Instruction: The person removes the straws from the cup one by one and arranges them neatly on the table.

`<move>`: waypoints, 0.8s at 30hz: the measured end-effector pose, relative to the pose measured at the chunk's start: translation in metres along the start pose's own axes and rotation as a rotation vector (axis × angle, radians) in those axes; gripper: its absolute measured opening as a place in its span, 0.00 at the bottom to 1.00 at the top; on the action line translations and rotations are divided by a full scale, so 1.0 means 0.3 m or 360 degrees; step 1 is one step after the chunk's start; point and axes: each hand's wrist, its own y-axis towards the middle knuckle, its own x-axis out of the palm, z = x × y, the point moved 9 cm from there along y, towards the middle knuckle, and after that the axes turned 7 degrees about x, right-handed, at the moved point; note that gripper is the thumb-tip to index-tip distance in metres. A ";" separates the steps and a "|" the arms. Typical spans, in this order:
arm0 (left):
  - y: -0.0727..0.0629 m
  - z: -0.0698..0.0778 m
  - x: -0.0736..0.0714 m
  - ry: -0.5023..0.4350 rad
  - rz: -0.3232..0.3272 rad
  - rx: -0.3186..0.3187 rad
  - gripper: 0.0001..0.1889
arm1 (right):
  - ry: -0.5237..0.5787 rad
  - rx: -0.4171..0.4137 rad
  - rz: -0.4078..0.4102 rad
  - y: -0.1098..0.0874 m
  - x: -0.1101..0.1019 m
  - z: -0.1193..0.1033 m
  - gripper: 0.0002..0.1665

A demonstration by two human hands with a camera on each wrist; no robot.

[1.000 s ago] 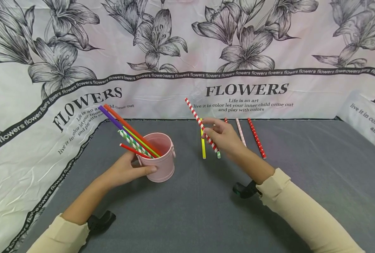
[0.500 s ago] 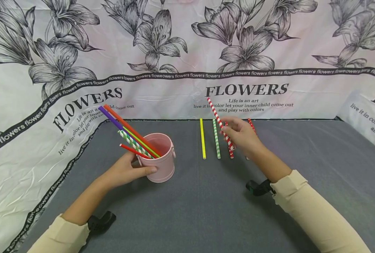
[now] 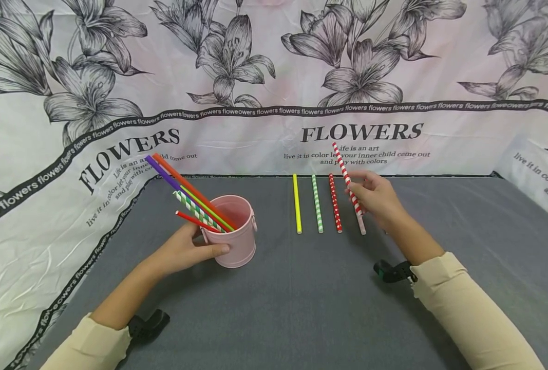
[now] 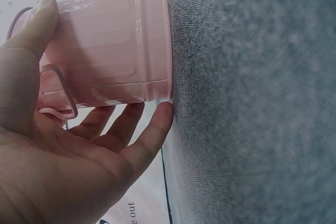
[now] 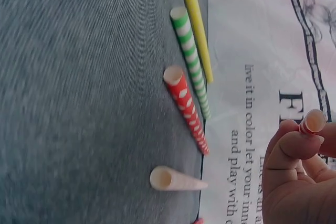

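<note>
My left hand [image 3: 186, 249] holds the small pink metal bucket [image 3: 238, 249] by its side, thumb at the front; the left wrist view shows the fingertips at the bucket's wall [image 4: 100, 51]. Several straws lean leftward in it, among them an orange straw [image 3: 176, 176], a purple straw [image 3: 162, 172] and a red straw [image 3: 188, 217]. My right hand [image 3: 379, 203] pinches a red-and-white striped straw [image 3: 340, 161] between thumb and fingers, tilted above the table. Behind its lower end lies a pale pink straw [image 3: 361, 226], largely covered.
Left of the right hand lie a yellow straw [image 3: 297, 205], a green-and-white striped straw [image 3: 317, 205] and a red straw with white dots [image 3: 335, 205], side by side. A flower-printed cloth [image 3: 255, 139] rises behind the grey tabletop [image 3: 274, 308].
My right hand has moved rightward along the row with the red-and-white striped straw, uncovering the yellow, green striped and dotted straws. The left hand and bucket have stayed put.
</note>
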 end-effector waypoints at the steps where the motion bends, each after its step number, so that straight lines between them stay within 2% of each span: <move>1: 0.001 0.001 0.000 0.0002 -0.0001 0.0004 0.40 | -0.0013 0.0004 0.0010 0.001 -0.009 0.003 0.25; 9: 0.000 0.004 -0.001 0.0003 -0.0004 -0.0001 0.39 | -0.0136 0.0119 0.0101 0.018 -0.074 0.053 0.27; 13: -0.001 0.000 -0.001 0.0009 -0.0002 -0.0010 0.40 | -0.0184 0.0161 0.0106 0.016 -0.098 0.077 0.27; 24: 0.000 0.000 -0.001 0.0008 -0.0005 0.0006 0.39 | -0.0278 0.0138 0.0070 0.024 -0.179 0.111 0.27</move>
